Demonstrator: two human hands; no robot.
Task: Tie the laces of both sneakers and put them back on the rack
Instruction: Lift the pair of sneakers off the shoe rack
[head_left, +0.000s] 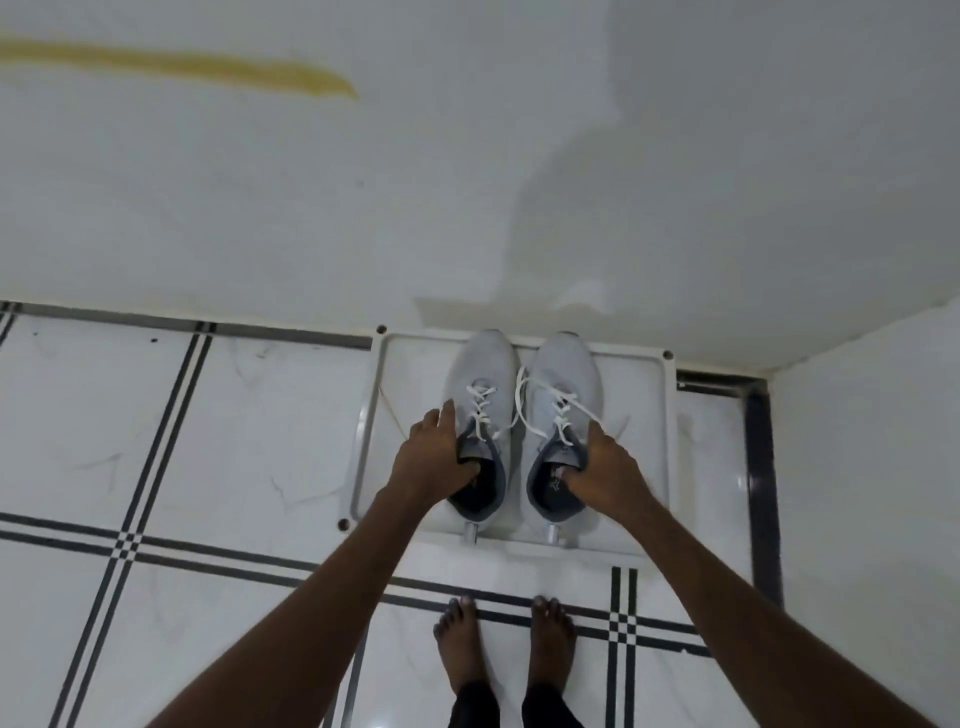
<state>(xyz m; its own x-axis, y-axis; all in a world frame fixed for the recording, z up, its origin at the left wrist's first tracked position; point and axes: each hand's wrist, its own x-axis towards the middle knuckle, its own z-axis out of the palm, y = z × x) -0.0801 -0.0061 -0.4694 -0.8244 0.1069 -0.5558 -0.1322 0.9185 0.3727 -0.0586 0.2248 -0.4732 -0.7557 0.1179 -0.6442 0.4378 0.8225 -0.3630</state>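
Two pale grey sneakers stand side by side on a white rack (652, 431) against the wall, toes to the wall. My left hand (434, 457) grips the left sneaker (480, 364) at its collar, fingers inside the opening. My right hand (605, 467) grips the right sneaker (566, 369) the same way. White laces (524, 410) lie loose and untied, trailing between the two shoes and over the right one.
The rack sits on a white tiled floor (208, 441) with black stripe lines, in a corner by a white wall (519, 182). My bare feet (506, 639) stand just in front of the rack. A yellow smear (208, 67) marks the wall upper left.
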